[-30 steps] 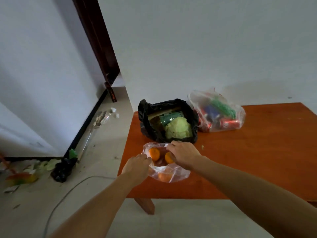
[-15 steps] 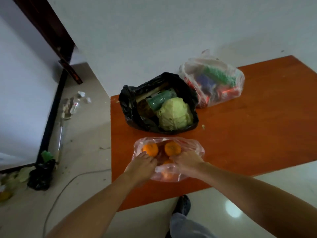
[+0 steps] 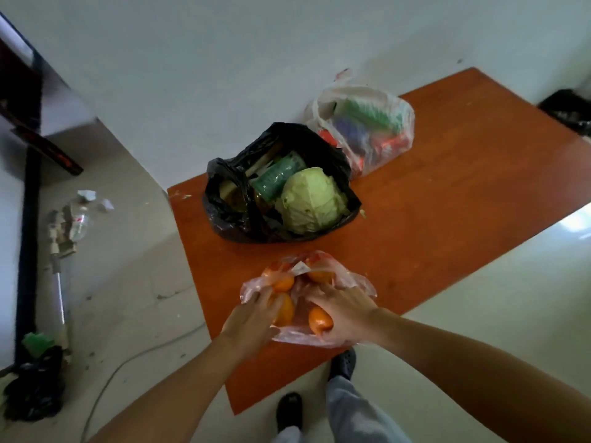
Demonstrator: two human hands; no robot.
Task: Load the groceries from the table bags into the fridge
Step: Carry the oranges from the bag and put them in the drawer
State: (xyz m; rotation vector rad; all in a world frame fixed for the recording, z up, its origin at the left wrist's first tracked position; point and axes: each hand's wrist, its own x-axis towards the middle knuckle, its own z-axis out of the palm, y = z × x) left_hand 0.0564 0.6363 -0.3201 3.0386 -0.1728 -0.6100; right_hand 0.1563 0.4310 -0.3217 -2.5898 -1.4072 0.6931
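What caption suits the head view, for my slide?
Both hands, left and right, grip the orange bag at the table edge.

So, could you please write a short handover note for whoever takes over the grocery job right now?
Left hand and right hand: both grip the clear bag of oranges at the near table edge.
Black bag with cabbage sits behind it; the other clear bag stands by the wall.
Done: nothing visibly unloaded.
Left: carry all three bags' contents to the fridge, which is out of view.
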